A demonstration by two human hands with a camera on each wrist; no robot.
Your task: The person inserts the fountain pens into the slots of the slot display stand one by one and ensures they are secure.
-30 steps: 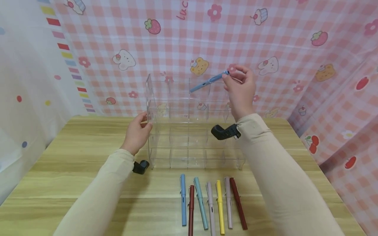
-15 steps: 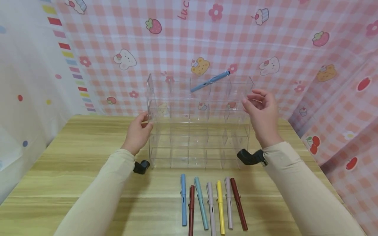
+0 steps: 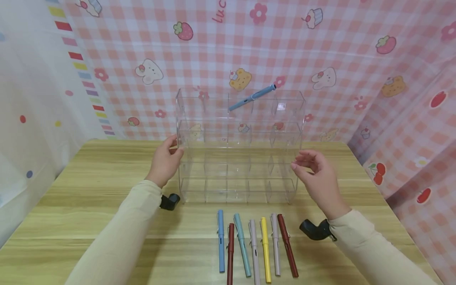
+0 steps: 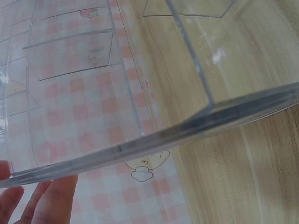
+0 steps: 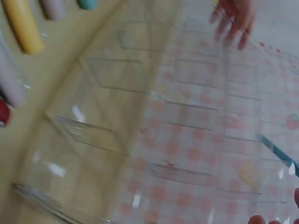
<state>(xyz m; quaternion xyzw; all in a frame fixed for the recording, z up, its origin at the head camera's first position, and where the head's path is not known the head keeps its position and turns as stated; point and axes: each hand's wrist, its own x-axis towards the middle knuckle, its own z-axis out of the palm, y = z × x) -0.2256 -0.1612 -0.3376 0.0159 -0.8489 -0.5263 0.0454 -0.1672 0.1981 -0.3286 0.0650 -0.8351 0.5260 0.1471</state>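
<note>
A clear acrylic display rack point(image 3: 238, 136) with stepped, divided tiers stands upright on the table. My left hand point(image 3: 166, 160) holds its left side panel; in the left wrist view the fingertips point(image 4: 55, 200) show on both faces of the panel's edge. A blue pen point(image 3: 252, 97) lies slanted across the top tier, its right end higher. Beside the rack's right side, low down, is my right hand point(image 3: 318, 178), fingers loosely bent with nothing between them. Whether it touches the panel I cannot tell.
In front of the rack lie several capped pens: blue point(image 3: 221, 241), dark red point(image 3: 230, 249), teal point(image 3: 242, 245), lilac point(image 3: 254, 249), yellow point(image 3: 265, 249), another lilac point(image 3: 276, 245) and another dark red point(image 3: 287, 245). A pink checked cloth point(image 3: 285, 51) hangs behind the wooden table point(image 3: 107, 174).
My right hand has let go of the blue pen, leaving it on the top tier, and has moved right and down along the rack's side. The left hand has stayed put.
</note>
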